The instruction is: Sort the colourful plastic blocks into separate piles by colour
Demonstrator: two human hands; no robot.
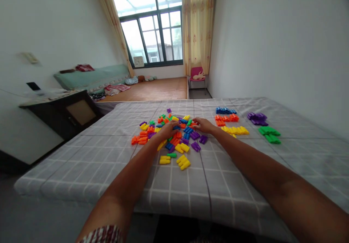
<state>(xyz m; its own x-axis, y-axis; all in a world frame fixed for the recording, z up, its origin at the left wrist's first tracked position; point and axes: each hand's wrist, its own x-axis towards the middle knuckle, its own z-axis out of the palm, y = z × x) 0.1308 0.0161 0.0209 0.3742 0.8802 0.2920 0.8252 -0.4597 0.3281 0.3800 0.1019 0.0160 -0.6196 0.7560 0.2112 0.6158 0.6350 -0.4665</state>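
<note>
Both of my hands reach into a loose heap of small plastic toy blocks in orange, yellow, purple, blue and green. My left hand (169, 128) is over the middle of the heap, its fingers curled around a blue block (177, 127). At the heap's right edge, my right hand (202, 124) has its thumb and fingers apart, beside an orange block (193, 124). Purple blocks (195, 135) lie just below the right hand. Nearer to me are loose yellow blocks (183, 162) and a green block (171, 155). My left fingertips are partly hidden.
On the table's checked cloth (114, 163), to the right, rest separate groups: blue blocks (225, 110), orange blocks (227, 119), yellow blocks (236, 130), purple blocks (257, 118) and green blocks (269, 134). Beyond are a bed (163, 89), a pink chair (196, 72) and a dark cabinet (60, 115).
</note>
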